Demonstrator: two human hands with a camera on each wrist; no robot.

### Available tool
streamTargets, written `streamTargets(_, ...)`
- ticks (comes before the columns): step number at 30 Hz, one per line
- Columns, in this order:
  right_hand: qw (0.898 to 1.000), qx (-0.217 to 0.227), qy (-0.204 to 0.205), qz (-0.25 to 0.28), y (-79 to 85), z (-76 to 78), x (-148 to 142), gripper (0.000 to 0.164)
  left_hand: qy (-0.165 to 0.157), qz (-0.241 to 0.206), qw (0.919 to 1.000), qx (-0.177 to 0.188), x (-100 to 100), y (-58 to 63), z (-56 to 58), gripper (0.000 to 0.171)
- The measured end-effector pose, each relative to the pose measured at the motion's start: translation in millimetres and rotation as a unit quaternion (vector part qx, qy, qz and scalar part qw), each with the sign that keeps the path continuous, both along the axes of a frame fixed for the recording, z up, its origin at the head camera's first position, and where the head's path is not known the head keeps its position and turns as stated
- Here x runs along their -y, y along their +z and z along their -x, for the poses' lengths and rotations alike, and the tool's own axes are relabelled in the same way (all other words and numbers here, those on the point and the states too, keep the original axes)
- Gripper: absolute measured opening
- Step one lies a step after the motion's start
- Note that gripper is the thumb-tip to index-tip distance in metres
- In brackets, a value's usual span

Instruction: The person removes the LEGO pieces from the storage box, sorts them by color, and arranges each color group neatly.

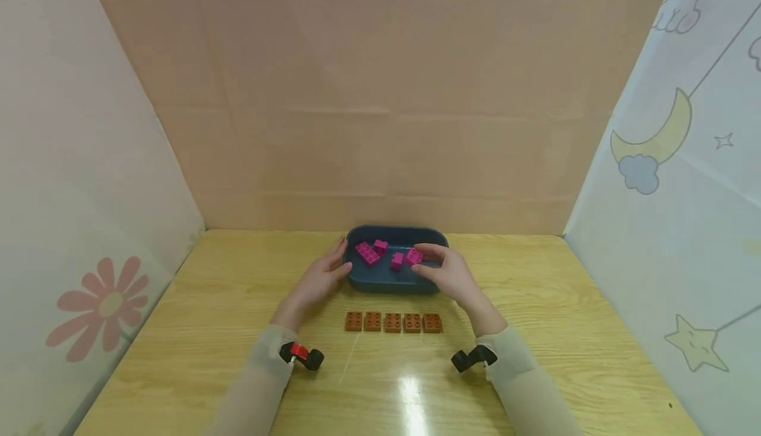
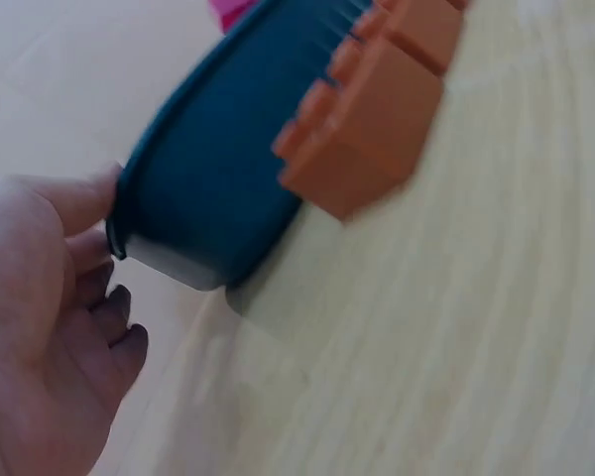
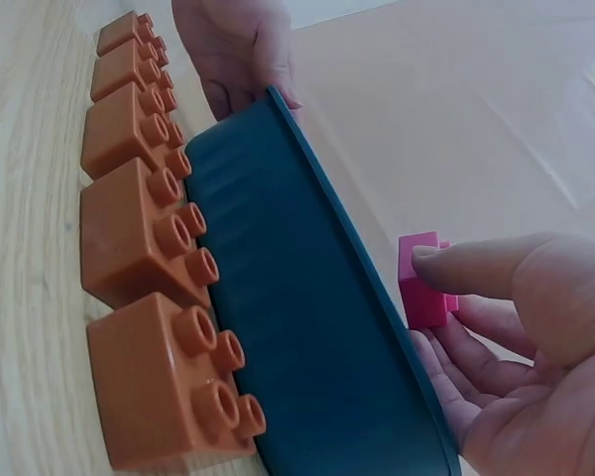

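Observation:
A dark blue plastic tray (image 1: pixel 380 286) with rounded corners stands near the back of the table. My left hand (image 1: pixel 315 284) grips its left end, thumb at the rim and fingers along the outside. Over the tray's right end, my right hand (image 1: pixel 454 277) pinches a pink toy brick (image 3: pixel 416 283) between thumb and fingers, above the rim in the right wrist view. Inside the tray lie a longer pink brick (image 1: pixel 367 253) and two small pink bricks, one at the back (image 1: pixel 380 246), the other nearer the front (image 1: pixel 396 261).
Several orange toy bricks (image 1: pixel 392 322) line up in a row before the tray, studs up. The wooden table (image 1: pixel 238 277) meets a tan backdrop (image 1: pixel 380 158) behind, with patterned cloth walls (image 1: pixel 713 224) at both sides.

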State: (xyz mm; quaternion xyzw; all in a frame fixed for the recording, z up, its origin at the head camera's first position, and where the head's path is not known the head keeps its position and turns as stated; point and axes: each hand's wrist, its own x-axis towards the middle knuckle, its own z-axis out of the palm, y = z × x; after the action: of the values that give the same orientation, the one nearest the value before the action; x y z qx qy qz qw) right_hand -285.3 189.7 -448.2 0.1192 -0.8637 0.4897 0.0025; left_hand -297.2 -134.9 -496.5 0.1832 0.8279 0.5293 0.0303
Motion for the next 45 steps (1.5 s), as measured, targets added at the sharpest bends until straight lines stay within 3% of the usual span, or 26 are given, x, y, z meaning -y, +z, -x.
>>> streamTargets(8, 1.000, 0.001, 0.014, 0.025, 0.9, -7.4, 4, 0.058, -0.007, 0.030, 0.9991, -0.030, 2, -5.6, 2.9, 0.069)
streamTargets(14, 0.998, -0.006, 0.034, 0.044, 0.4, -17.1, 14, 0.055, -0.018, 0.043, 0.9986, -0.027, 2, -4.8, 3.2, 0.070)
streamTargets(23, 0.994, -0.005, 0.103, 0.041, -2.0, -35.2, 33, 0.051, -0.020, 0.051, 0.9982, -0.024, 4, -4.4, 4.4, 0.071)
streamTargets(29, 0.993, -0.001, 0.108, 0.041, -7.0, -41.2, 40, 0.045, -0.016, 0.053, 0.9984, -0.016, 4, -3.5, 3.8, 0.071)
streamTargets(38, 0.986, 0.023, 0.156, 0.045, -9.2, -58.9, 50, 0.044, -0.012, 0.048, 0.9988, 0.004, 6, -0.3, 0.9, 0.071)
streamTargets(45, 0.982, 0.006, 0.188, 0.035, -14.6, -73.3, 59, 0.041, -0.011, 0.055, 0.9984, 0.002, 5, 2.2, -1.2, 0.080)
